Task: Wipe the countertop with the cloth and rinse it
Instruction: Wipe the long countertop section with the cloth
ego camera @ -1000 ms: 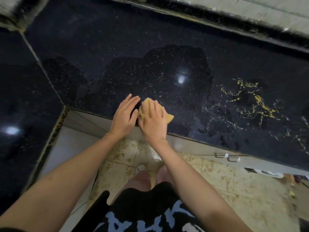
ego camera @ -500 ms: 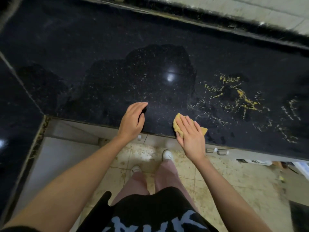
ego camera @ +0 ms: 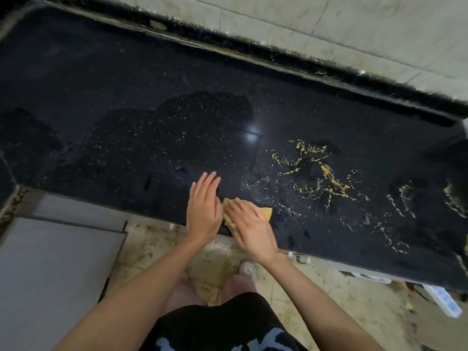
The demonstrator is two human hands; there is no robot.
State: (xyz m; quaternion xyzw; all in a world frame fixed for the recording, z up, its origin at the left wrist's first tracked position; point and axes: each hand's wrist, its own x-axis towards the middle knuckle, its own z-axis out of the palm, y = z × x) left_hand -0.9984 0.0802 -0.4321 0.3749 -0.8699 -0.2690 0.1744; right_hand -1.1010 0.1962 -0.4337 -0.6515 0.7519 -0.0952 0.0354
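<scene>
While flat on cloth (ego camera: 266, 213), right hand (ego camera: 249, 229).

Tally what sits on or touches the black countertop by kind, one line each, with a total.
Hands: 2, the left hand and the right hand, both at the countertop front edge
Yellow cloth: 1, under the right hand
Main patch of yellow smears: 1, right of the hands
Total: 4

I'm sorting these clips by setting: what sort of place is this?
Most likely a home kitchen. A person's right hand presses a yellow cloth on a black speckled stone countertop smeared with yellow residue, backed by a tiled wall, with cabinet fronts below.
</scene>
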